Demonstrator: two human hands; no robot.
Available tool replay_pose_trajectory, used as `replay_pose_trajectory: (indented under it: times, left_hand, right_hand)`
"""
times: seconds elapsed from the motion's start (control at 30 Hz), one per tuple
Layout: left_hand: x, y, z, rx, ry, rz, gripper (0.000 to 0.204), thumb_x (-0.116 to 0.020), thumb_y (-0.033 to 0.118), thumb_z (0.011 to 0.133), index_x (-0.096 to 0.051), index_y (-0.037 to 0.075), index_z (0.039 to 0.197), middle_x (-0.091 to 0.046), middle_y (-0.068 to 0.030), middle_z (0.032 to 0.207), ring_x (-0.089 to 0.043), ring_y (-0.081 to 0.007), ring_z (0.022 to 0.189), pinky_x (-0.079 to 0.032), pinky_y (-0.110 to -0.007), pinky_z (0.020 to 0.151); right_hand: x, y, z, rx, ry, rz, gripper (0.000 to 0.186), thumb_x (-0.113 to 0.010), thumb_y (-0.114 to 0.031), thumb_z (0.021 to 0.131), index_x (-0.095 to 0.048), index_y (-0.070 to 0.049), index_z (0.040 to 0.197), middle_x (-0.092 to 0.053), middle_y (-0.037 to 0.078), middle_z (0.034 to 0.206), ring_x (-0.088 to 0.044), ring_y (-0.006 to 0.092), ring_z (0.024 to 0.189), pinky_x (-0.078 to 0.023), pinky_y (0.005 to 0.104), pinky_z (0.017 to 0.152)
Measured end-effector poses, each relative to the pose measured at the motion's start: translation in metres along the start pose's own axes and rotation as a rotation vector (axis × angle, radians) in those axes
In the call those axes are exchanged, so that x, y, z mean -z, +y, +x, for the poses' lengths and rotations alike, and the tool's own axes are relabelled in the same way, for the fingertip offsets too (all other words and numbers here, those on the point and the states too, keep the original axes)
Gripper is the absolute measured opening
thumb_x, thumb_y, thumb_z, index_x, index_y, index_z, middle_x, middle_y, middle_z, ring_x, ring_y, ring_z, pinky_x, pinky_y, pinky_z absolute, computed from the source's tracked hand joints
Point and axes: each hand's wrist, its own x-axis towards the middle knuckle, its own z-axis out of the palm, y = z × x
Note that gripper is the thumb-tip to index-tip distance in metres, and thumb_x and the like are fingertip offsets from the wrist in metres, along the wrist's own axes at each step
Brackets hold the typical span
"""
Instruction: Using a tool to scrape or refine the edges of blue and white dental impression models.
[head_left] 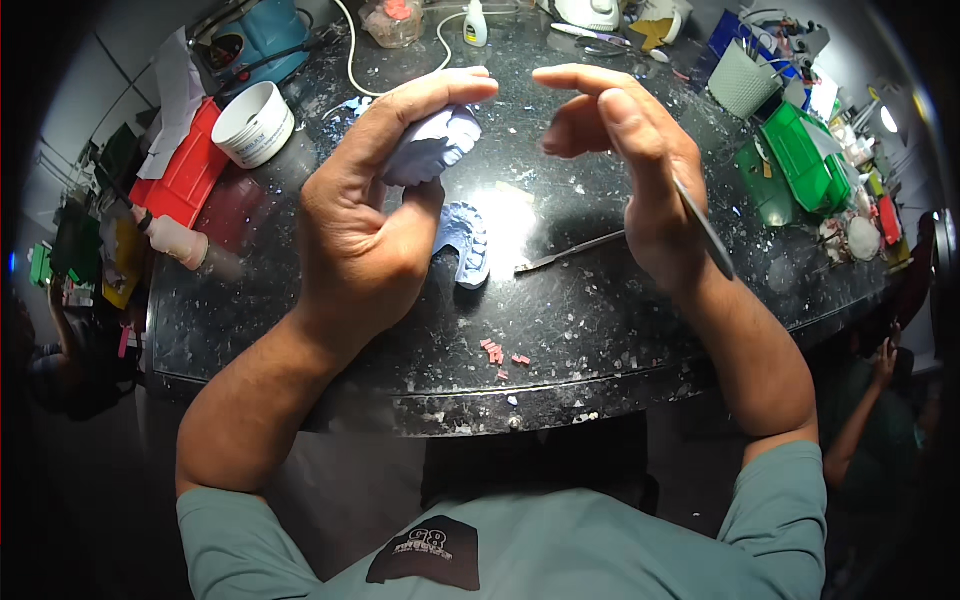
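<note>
My left hand [365,190] is closed around a pale blue dental cast [437,145], thumb below it and fingers over its top. Just beneath, a second blue dental cast [468,247], horseshoe-shaped with a row of teeth, lies on the table, partly hidden by that hand. My right hand [640,150] is raised opposite, thumb and forefinger stretched toward the cast but apart from it. A narrow metal hand tool [706,232] sticks out of this hand past the wrist; its other end is hidden. Another slim metal tool [570,251] lies on the table, running behind my right hand.
Small pink pieces [493,352] lie near the front edge of the black table [400,345]. To the left stand a white tub [253,125], a red bin [190,165] and a blue machine [255,45]. A glue bottle [475,25] stands behind; a green bin [808,158] is at right.
</note>
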Motion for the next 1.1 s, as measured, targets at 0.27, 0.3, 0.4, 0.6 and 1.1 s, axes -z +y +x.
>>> replay_pose_trajectory:
  times: [0.27,0.3,0.4,0.6,1.1]
  left_hand:
    - [-0.001,-0.001,-0.002,0.146,0.082,-0.226,0.045,-0.053,-0.006,0.094,-0.047,-0.009,0.139,-0.057,-0.0238,0.137,-0.058,-0.0278,0.128,-0.047,-0.041,0.11]
    - [0.001,0.0,-0.001,0.193,0.061,-0.28,0.044,-0.055,-0.003,0.095,-0.047,-0.009,0.138,-0.06,-0.0234,0.134,-0.06,-0.0286,0.125,-0.048,-0.041,0.109]
    - [0.002,-0.004,-0.001,0.245,0.05,-0.393,0.043,-0.062,0.008,0.097,-0.052,-0.008,0.135,-0.065,-0.0225,0.125,-0.065,-0.0291,0.117,-0.051,-0.041,0.105]
    - [0.005,-0.002,-0.001,0.309,0.06,-0.388,0.027,-0.056,0.012,0.099,-0.058,-0.003,0.122,-0.069,-0.0151,0.107,-0.067,-0.019,0.094,-0.055,-0.033,0.083]
    - [0.009,-0.018,-0.007,0.5,-0.22,0.231,0.046,-0.074,0.026,0.085,-0.058,0.002,0.12,-0.066,-0.0146,0.103,-0.064,-0.0221,0.095,-0.051,-0.034,0.083]
  right_hand:
    - [-0.001,-0.006,0.0,0.189,-0.005,-0.059,0.044,-0.041,-0.022,0.101,-0.054,-0.001,0.136,-0.061,0.008,0.094,-0.061,0.0137,0.088,-0.053,0.0322,0.085]
    - [0.003,-0.002,0.003,0.261,-0.033,-0.065,0.04,-0.049,-0.013,0.099,-0.05,0.0,0.136,-0.064,0.01,0.097,-0.065,0.0151,0.09,-0.055,0.031,0.082]
    - [-0.001,-0.003,-0.002,0.321,-0.047,-0.058,0.035,-0.054,-0.008,0.098,-0.049,0.001,0.132,-0.065,0.013,0.097,-0.068,0.0189,0.094,-0.056,0.0305,0.078]
    - [-0.006,-0.002,-0.003,0.43,-0.046,-0.08,0.028,-0.056,-0.011,0.101,-0.048,0.0,0.127,-0.068,0.016,0.099,-0.071,0.0234,0.092,-0.058,0.0317,0.073]
    - [-0.009,0.009,-0.001,-0.104,-0.179,-0.099,0.018,-0.058,-0.013,0.102,-0.068,0.001,0.105,-0.066,0.006,0.095,-0.063,0.012,0.089,-0.05,0.026,0.083]
